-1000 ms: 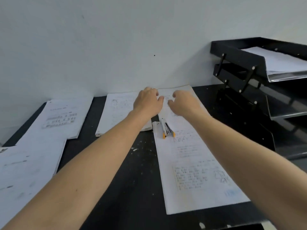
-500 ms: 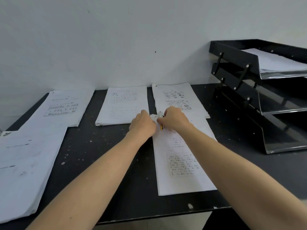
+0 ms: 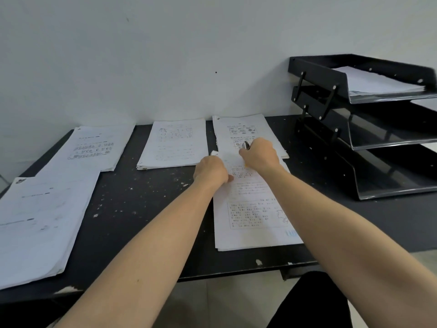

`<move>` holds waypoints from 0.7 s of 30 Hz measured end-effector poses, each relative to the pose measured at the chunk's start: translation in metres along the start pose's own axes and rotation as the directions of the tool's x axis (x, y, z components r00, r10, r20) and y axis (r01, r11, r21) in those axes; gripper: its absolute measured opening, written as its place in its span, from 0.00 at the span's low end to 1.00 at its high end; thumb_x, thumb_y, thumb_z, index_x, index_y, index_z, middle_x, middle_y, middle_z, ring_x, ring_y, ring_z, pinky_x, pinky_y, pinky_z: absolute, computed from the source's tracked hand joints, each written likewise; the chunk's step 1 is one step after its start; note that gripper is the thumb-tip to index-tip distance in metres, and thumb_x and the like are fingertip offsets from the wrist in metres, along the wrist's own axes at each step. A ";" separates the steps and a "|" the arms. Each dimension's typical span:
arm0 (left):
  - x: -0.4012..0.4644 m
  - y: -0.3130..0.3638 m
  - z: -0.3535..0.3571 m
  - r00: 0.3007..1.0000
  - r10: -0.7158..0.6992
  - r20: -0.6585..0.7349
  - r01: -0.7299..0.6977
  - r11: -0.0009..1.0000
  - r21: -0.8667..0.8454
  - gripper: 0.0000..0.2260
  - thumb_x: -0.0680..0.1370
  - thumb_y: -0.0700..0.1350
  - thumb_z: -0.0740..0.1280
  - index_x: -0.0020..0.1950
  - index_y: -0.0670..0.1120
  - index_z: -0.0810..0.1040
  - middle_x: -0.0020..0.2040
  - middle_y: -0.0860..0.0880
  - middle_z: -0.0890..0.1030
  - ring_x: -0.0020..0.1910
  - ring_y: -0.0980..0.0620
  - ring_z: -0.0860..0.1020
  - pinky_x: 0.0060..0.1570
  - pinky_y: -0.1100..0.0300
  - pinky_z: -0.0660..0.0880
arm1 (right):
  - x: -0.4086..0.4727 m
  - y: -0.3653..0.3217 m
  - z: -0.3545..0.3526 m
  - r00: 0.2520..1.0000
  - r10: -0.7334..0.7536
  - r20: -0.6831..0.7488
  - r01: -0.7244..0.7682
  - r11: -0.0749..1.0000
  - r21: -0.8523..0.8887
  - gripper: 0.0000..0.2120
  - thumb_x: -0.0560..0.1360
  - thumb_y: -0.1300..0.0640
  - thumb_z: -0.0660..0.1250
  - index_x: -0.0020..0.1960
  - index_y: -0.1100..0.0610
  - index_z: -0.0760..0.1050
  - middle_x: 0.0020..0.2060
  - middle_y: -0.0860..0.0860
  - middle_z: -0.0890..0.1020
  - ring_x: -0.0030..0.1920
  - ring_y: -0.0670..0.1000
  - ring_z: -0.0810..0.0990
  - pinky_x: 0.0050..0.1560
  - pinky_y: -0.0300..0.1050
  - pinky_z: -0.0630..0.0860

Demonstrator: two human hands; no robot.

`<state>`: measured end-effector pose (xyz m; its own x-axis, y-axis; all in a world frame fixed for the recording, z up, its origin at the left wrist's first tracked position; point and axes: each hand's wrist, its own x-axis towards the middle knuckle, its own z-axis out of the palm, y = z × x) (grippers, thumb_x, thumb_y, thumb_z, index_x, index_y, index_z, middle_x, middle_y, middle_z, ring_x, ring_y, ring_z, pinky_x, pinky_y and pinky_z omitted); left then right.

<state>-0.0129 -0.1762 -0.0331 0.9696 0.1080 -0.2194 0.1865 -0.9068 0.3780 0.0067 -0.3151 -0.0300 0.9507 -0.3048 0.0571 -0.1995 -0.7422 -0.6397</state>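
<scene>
On the near stack (image 3: 250, 209), right hand (image 3: 260, 153) has lifted the stapler (image 3: 246, 146), fist wrapped round it. Left hand (image 3: 210, 171) pinches the stack's corner. Five stacks on the desk (image 3: 132, 204), one tray (image 3: 378, 166).

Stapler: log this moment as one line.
right hand: grips stapler at near stack's top left corner | left hand: holds paper stack by left edge | surface: black desk

Left arm: bare, stretching forward from near left. Left hand (image 3: 211, 170): knuckles up, fingers curling, pinching the paper stack (image 3: 250, 197) at its left edge. Right arm: reaching from near right. Right hand (image 3: 260, 153): slightly farther, fist gripping a stapler (image 3: 245, 146).
</scene>
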 end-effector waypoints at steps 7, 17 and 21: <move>0.006 0.006 0.001 0.989 -0.056 0.134 0.077 0.984 -0.159 0.37 0.66 0.53 0.82 0.69 0.40 0.73 0.63 0.43 0.79 0.63 0.42 0.78 0.64 0.47 0.76 | -0.006 0.015 -0.021 0.999 0.036 -0.028 -0.036 0.999 0.007 0.14 0.79 0.50 0.67 0.39 0.56 0.70 0.37 0.52 0.78 0.32 0.51 0.73 0.31 0.41 0.66; -0.011 -0.007 -0.023 0.991 0.135 -0.018 -0.117 0.773 -0.624 0.14 0.80 0.34 0.66 0.66 0.41 0.75 0.57 0.45 0.78 0.55 0.46 0.76 0.53 0.56 0.74 | -0.007 0.031 -0.048 0.987 0.125 -0.102 -0.120 0.991 0.062 0.11 0.81 0.52 0.64 0.45 0.58 0.71 0.40 0.52 0.76 0.34 0.51 0.75 0.31 0.42 0.69; -0.011 -0.048 -0.069 0.973 0.209 -0.098 -0.214 0.653 -0.726 0.17 0.80 0.35 0.68 0.68 0.45 0.76 0.63 0.46 0.81 0.61 0.44 0.80 0.61 0.46 0.78 | -0.010 0.025 -0.042 0.988 0.145 -0.055 -0.144 0.989 0.031 0.09 0.81 0.54 0.65 0.56 0.60 0.74 0.47 0.56 0.81 0.43 0.54 0.82 0.37 0.46 0.76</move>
<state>-0.0218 -0.1060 0.0133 0.9979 -0.0447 -0.0462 0.0295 -0.3194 0.9472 -0.0174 -0.3553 -0.0143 0.8970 -0.4419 0.0057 -0.3269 -0.6720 -0.6645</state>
